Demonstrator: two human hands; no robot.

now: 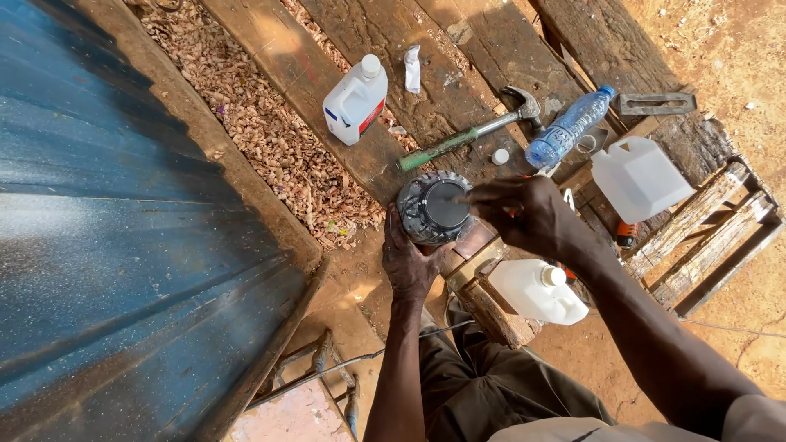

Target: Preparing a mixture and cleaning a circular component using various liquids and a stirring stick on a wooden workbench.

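worn planks (458,74) — left hand (407,266) cups dark tin (434,209) from below; right hand (524,214) pinches over its lid.

White jug (354,100) with a blue-red label lies on planks (393,49).

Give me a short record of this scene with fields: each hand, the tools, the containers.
left hand: left hand steadies a round dark can from below
right hand: right hand at the can's top, fingers pinched; what they hold cannot be told
tools: hammer on the wooden planks
containers: three white jugs, one clear bottle
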